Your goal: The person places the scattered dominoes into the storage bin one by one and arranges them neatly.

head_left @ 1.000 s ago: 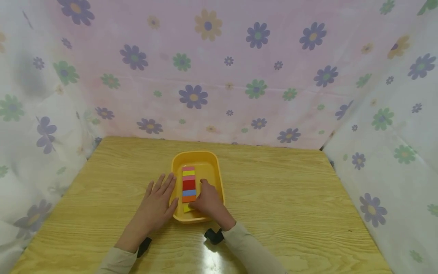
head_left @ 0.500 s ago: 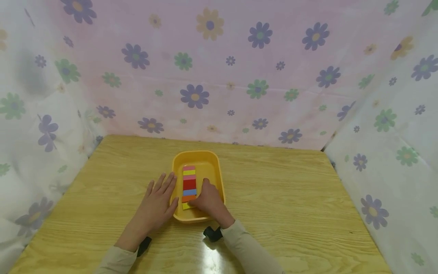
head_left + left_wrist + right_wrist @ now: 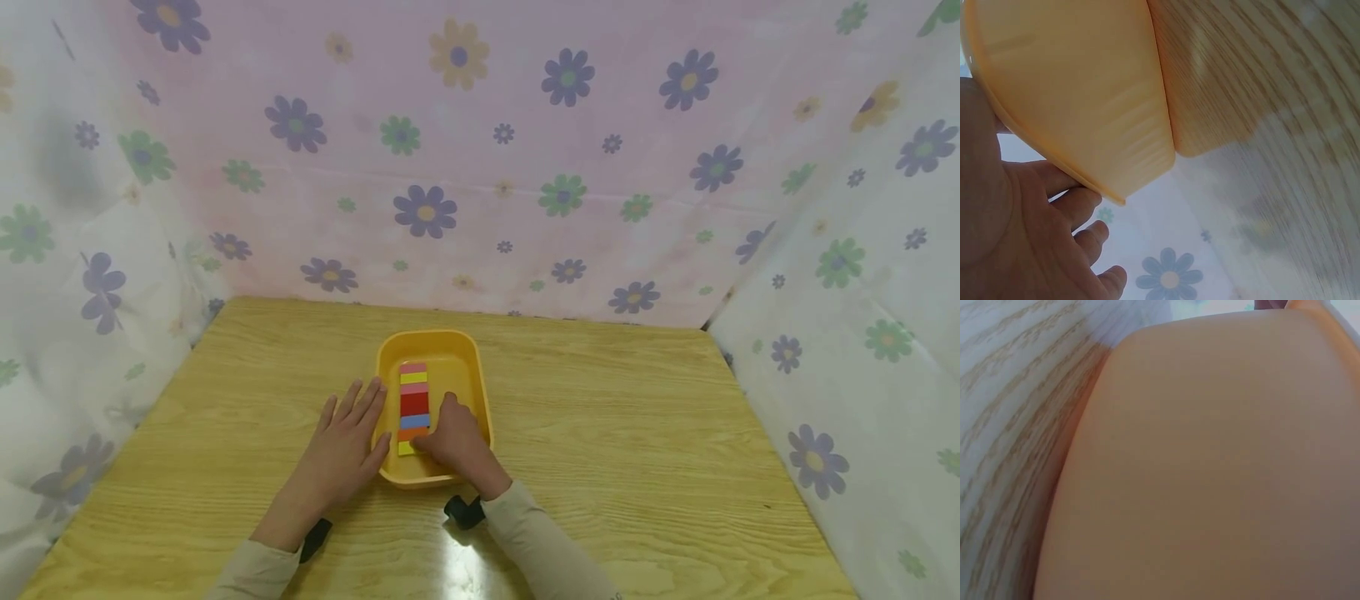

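Note:
A yellow plastic tray (image 3: 471,350) holds a row of coloured blocks along its left part. From the far end come pink, yellow, pink, a wider red block (image 3: 414,405), blue and orange, with a yellow block (image 3: 406,448) at the near end. My right hand (image 3: 459,437) reaches into the tray, its thumb right at the yellow and orange blocks. The index finger points forward, apart from the thumb; the other fingers are hidden. My left hand (image 3: 341,450) lies with straight fingers against the tray's left rim, and in the left wrist view its fingers touch that rim (image 3: 1054,162).
The tray stands on a wood-grain table (image 3: 615,417). Flowered cloth (image 3: 495,167) hangs behind and on both sides. Dark wrist-worn pieces show below each hand, the right one (image 3: 463,512) just in front of the tray. The tray's wall (image 3: 1197,456) fills most of the right wrist view.
The near yellow block, tilted and slightly apart before, has moved away from me and straightened against the orange block. My right thumb has shifted slightly with it. The left hand has stayed in place.

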Demonstrator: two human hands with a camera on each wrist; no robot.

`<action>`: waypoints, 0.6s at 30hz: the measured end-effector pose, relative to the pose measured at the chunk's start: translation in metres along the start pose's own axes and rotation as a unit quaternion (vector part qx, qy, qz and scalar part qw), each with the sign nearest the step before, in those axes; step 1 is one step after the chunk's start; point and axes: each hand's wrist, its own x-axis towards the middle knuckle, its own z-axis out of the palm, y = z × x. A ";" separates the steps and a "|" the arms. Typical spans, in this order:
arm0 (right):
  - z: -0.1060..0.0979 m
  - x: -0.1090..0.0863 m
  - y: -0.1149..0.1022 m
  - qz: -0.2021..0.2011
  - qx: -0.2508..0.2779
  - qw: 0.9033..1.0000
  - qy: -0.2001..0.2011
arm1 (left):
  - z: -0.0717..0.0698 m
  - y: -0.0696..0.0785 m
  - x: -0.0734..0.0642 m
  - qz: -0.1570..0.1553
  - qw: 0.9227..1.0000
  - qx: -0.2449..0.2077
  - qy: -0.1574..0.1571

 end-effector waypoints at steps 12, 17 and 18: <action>-0.003 -0.003 0.001 -0.018 0.023 1.000 0.009 | 0.001 0.000 0.002 -0.001 1.000 0.012 -0.006; -0.002 -0.002 0.000 -0.013 0.016 1.000 0.021 | -0.001 0.000 0.001 0.007 0.999 0.035 0.000; -0.002 -0.002 -0.001 -0.013 0.012 1.000 0.024 | -0.001 0.000 0.000 0.011 0.999 0.040 0.003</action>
